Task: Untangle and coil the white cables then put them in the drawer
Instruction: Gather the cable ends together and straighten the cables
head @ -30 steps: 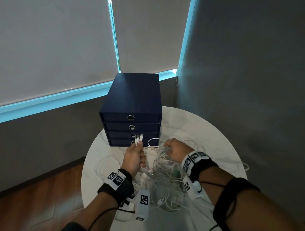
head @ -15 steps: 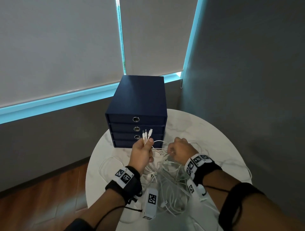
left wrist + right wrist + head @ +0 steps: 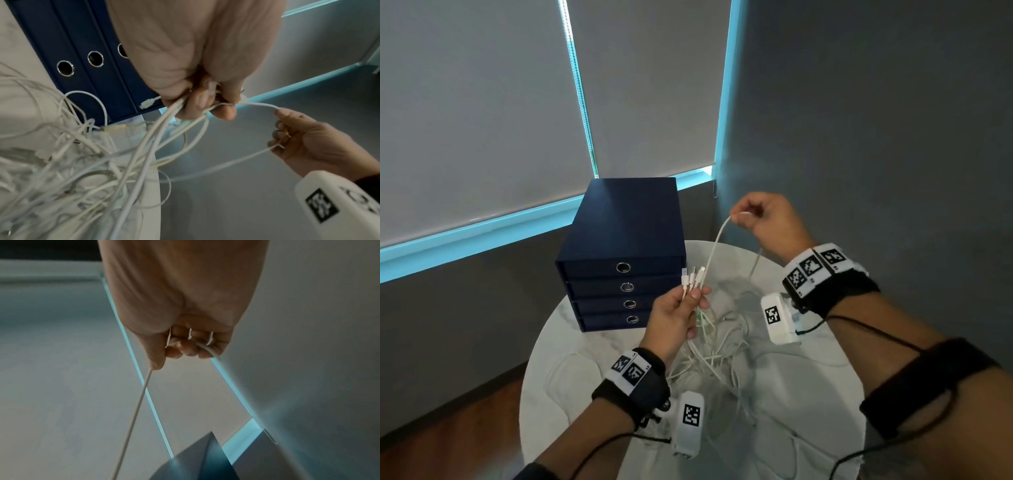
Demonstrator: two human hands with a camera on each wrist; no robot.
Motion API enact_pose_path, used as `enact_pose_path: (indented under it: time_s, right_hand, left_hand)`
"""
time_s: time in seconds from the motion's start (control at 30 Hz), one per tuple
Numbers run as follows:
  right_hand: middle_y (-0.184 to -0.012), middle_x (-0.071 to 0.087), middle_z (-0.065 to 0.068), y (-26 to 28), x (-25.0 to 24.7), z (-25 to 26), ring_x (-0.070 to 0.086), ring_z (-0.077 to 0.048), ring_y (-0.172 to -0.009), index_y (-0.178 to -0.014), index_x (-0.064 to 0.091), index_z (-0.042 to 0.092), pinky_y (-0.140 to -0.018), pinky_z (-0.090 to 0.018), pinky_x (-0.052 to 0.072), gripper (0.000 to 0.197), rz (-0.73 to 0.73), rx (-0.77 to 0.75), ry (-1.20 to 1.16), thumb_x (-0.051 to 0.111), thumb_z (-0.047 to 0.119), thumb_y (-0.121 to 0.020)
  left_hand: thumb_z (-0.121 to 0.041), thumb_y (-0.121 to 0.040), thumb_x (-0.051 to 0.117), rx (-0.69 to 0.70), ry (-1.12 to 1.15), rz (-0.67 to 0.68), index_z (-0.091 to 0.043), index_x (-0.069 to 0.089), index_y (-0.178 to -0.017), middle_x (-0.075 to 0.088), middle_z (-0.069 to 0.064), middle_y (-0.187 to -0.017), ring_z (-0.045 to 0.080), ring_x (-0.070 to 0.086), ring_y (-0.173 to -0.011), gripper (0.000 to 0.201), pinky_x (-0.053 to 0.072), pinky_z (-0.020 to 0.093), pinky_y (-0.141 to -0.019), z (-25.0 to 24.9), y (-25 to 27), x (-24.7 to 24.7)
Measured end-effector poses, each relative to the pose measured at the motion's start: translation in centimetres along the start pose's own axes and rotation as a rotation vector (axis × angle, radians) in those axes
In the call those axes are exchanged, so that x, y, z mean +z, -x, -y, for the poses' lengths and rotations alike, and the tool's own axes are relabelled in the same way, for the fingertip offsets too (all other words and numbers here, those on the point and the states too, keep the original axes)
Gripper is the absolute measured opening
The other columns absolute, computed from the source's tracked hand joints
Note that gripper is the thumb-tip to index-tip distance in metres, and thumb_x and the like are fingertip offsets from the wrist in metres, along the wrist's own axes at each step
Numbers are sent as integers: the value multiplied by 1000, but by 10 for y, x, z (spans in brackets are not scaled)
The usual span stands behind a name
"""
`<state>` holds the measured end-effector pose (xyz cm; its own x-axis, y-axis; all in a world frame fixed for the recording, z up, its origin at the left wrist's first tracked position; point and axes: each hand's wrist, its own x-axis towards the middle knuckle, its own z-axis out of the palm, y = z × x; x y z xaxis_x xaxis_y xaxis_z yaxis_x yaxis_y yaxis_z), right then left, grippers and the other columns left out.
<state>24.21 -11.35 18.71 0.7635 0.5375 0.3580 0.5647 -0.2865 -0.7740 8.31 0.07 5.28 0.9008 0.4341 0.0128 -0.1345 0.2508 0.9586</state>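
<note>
Head view: right hand [image 3: 767,219] is up in upper right of centre, well above the table [image 3: 808,428], fingers curled on one white cable [image 3: 714,246] drawn out of the tangle.
Left hand [image 3: 676,318]: mid-frame, fingers curled round a bunch of connector ends [image 3: 692,275], plugs pointing up in front of the drawer unit [image 3: 625,260].
Cable path: runs from right hand's pinch down-left to the plugs in left hand; 2nd leg drops from right hand back to the pile.
Tangle [image 3: 719,353]: on table, lower centre, other strands looped together; which is which, can't tell.
Change vs earlier: 0.5 s ago right hand was low, at the pile beside left hand; now it has lifted up and away to the right, w/ a single strand. Left hand has barely moved.
Meaning: prob. 1st cable is being separated; untangling underway, no coil made yet.
Drawers: all 4 closed, nothing stowed.
Right wrist view: fingers closed over the cable, strand leaving lower left.
</note>
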Motion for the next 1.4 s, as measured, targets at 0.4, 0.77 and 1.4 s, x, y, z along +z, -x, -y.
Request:
enact_pose_path:
  time_s: [0.4,0.77,1.4]
  right_hand:
    - [-59,49,5,-3,-18,14,42,2,-49,-82,68,11,-54,-10,35,9,-184,-44,-160,69,3,-85]
    - [-62,60,-7,35,-5,-82,58,-21,-52,-78,63,11,-55,-31,48,13,194,308,214,64,14,-90]
    - [-66,61,-10,50,-17,-75,65,-24,-55,-79,66,5,-60,-32,54,30,-72,628,-701,51,26,-95]
  left_hand:
    - [-15,-102,52,-17,73,-20,-1,67,-110,68,3,-83,8,25,-46,22,21,23,-44,-16,-2,3]
    - [-17,-104,46,-4,341,-118,-5,64,-104,55,0,-74,3,28,-44,22,26,16,-38,-26,-1,-15]
    - [-19,-101,55,-192,-320,1,-4,72,-102,77,5,-100,10,35,-45,22,37,23,-43,-3,12,-22]
